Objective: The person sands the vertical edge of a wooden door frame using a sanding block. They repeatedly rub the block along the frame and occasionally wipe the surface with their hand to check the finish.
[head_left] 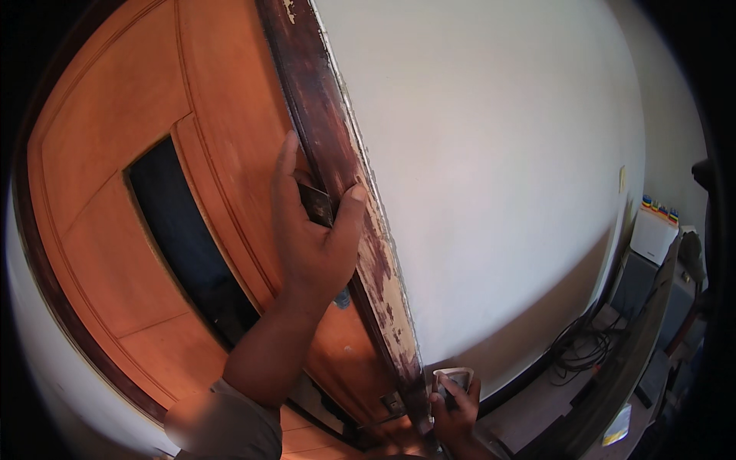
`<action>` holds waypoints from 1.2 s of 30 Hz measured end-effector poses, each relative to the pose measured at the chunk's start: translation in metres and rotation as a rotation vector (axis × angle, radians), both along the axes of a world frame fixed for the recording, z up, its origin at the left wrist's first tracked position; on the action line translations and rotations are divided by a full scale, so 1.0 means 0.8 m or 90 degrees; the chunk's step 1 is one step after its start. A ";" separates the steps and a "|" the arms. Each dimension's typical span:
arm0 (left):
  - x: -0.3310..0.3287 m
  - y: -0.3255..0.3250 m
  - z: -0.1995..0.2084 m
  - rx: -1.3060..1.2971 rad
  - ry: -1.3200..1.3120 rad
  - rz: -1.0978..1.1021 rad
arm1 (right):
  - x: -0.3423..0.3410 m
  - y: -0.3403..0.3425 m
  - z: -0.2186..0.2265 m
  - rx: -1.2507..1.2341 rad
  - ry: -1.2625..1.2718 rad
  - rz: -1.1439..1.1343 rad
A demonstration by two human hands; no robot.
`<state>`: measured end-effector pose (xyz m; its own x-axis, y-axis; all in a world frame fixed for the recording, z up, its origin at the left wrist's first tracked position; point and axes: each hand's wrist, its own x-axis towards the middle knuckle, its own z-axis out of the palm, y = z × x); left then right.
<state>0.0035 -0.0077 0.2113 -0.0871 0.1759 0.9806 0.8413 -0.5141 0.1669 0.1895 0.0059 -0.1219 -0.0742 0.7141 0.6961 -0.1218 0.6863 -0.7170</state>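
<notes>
My left hand (314,245) is at the middle of the view, closed around a dark, flat-bladed scraper (315,205). Its thumb lies on the face of the wooden door frame (376,264), and the index finger stretches up along the frame's left side. Below the palm a grey-blue piece shows, perhaps the scraper's handle end. Dark varnish is patchy on the frame, with pale bare wood showing through. Low down near the frame's foot, my right hand (458,418) grips a small rounded-rectangular object (454,376) with a pale rim; its kind is unclear.
An orange-brown door (230,115) with a dark narrow panel (192,230) stands to the left. A white wall (491,153) adjoins the frame on the right. Farther right are coiled black cables (586,341), a white box (653,234) and a dark plank-like edge (621,360).
</notes>
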 end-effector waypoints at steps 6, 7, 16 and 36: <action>-0.004 0.007 -0.003 0.007 -0.022 -0.055 | -0.026 0.005 0.040 0.053 0.078 -0.005; -0.009 0.008 -0.003 0.012 -0.008 -0.045 | -0.032 0.006 0.050 0.074 0.092 -0.016; -0.020 0.003 -0.012 -0.012 0.067 -0.023 | -0.072 0.037 0.127 0.241 0.237 -0.015; -0.001 0.000 0.027 0.007 0.033 -0.053 | -0.085 0.053 0.125 0.275 0.238 -0.023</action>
